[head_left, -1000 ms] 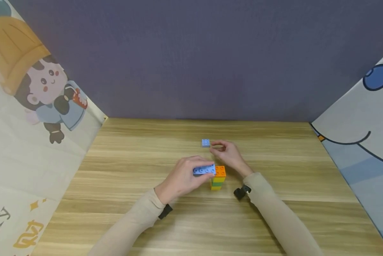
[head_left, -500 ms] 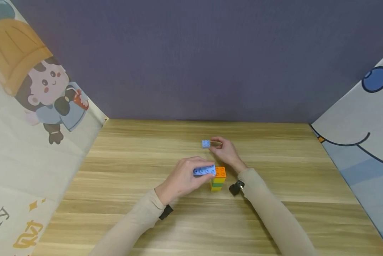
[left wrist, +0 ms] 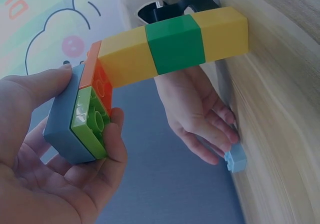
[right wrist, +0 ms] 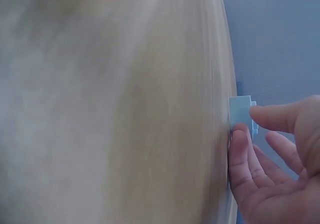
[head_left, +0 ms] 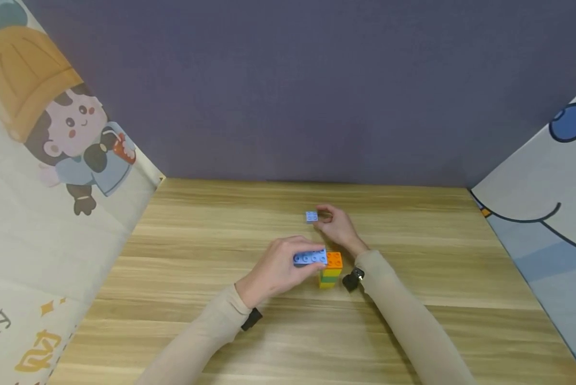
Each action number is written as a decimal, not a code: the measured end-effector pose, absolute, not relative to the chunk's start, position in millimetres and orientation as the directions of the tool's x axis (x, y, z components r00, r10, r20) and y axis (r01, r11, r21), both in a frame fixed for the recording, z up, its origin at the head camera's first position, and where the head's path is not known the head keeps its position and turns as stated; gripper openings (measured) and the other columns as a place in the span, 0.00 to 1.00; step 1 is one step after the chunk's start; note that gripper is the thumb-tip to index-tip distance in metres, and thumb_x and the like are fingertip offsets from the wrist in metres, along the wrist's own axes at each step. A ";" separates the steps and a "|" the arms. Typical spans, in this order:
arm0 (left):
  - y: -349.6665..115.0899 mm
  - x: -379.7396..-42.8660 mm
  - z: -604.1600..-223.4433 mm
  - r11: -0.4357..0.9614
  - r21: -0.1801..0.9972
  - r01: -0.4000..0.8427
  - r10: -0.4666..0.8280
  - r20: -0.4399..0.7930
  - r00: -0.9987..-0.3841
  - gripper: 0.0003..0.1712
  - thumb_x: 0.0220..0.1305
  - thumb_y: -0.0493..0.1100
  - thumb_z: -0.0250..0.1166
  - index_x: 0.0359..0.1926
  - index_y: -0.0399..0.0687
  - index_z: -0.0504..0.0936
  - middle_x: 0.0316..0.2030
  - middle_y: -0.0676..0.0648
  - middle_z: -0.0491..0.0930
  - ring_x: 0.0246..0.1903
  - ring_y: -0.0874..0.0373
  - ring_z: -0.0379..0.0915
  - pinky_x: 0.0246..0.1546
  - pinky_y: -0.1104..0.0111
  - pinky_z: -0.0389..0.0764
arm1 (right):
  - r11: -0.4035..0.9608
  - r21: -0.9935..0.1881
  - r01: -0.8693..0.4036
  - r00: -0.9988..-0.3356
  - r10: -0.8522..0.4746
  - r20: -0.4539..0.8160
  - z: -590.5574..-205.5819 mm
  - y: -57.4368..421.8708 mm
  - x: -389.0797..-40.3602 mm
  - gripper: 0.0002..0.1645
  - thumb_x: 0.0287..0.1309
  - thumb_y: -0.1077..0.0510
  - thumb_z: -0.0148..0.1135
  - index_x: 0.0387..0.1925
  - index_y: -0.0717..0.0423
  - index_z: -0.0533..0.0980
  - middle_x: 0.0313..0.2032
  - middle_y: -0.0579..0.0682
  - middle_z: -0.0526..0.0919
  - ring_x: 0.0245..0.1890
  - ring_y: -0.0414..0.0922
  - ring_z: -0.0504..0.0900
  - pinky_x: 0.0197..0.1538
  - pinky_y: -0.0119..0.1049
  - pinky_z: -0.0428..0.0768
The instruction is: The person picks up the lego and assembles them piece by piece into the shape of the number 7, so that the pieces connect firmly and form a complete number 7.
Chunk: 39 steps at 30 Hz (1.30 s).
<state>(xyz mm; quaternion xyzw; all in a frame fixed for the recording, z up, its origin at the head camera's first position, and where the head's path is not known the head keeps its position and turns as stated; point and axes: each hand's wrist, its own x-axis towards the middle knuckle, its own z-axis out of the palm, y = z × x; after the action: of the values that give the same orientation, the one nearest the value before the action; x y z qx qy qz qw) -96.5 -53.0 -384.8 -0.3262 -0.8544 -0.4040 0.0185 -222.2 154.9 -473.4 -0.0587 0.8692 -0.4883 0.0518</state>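
My left hand (head_left: 280, 264) grips a long blue brick (head_left: 309, 257), thumb on one side and fingers on the other. In the left wrist view, a lime green brick (left wrist: 89, 124) and an orange brick (left wrist: 95, 76) lie against the blue brick's underside. From the orange one runs a column of yellow (left wrist: 127, 56), green (left wrist: 175, 44) and yellow bricks. I cannot tell whether its bottom touches the table. Farther back, my right hand (head_left: 337, 227) pinches a small light blue brick (head_left: 311, 216) on the table between thumb and index finger; the index fingertip partly covers it in the right wrist view.
The wood-grain table (head_left: 211, 214) ends at a dark blue-grey back panel (head_left: 288, 91). Printed cartoon panels stand at left (head_left: 23, 240) and right (head_left: 533, 214). A black wrist device (head_left: 352, 279) hangs below the right sleeve.
My right hand has come in slightly farther around the small light blue brick, its forearm shifting left. The left hand and the joined bricks hold nearly the same position.
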 end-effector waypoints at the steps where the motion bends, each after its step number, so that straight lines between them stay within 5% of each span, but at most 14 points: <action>1: -53.3 -96.2 -384.8 0.458 0.679 0.574 0.543 0.297 -0.785 0.22 0.68 0.48 0.75 0.60 0.47 0.88 0.52 0.47 0.90 0.45 0.58 0.87 0.46 0.71 0.86 | 0.512 -0.857 -0.052 -0.988 -0.154 -0.032 -473.7 154.6 -222.3 0.34 0.65 0.62 0.71 0.71 0.61 0.73 0.70 0.63 0.78 0.59 0.62 0.87 0.59 0.50 0.88; 13: -56.7 -93.5 -386.5 0.444 0.686 0.576 0.550 0.299 -0.780 0.22 0.68 0.48 0.75 0.60 0.47 0.88 0.52 0.47 0.90 0.45 0.58 0.87 0.47 0.71 0.86 | 0.561 -0.822 -0.102 -0.987 -0.158 0.014 -475.8 149.8 -220.0 0.23 0.64 0.59 0.73 0.59 0.60 0.83 0.56 0.61 0.88 0.49 0.56 0.90 0.52 0.46 0.89; 31: -61.7 -88.0 -388.6 0.425 0.694 0.581 0.553 0.309 -0.773 0.22 0.67 0.47 0.76 0.59 0.46 0.89 0.52 0.47 0.90 0.43 0.58 0.87 0.45 0.71 0.86 | 0.536 -0.841 -0.073 -0.990 -0.138 -0.002 -474.6 149.3 -210.1 0.21 0.66 0.57 0.73 0.59 0.57 0.84 0.56 0.59 0.89 0.47 0.53 0.89 0.48 0.40 0.86; 39: -64.9 -85.8 -387.7 0.424 0.687 0.590 0.553 0.319 -0.769 0.22 0.66 0.47 0.78 0.58 0.44 0.89 0.51 0.46 0.91 0.43 0.58 0.87 0.46 0.69 0.86 | 0.519 -0.849 -0.096 -0.985 -0.170 0.008 -468.5 148.9 -200.1 0.21 0.67 0.54 0.73 0.59 0.56 0.84 0.57 0.58 0.89 0.51 0.55 0.90 0.56 0.49 0.88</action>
<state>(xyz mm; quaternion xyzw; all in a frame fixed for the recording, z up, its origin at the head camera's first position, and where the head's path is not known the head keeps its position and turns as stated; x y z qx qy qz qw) -85.8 -64.9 -387.7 -0.3389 -0.8435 -0.4161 0.0219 -200.1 148.9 -468.5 -0.0762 0.8707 -0.4843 0.0381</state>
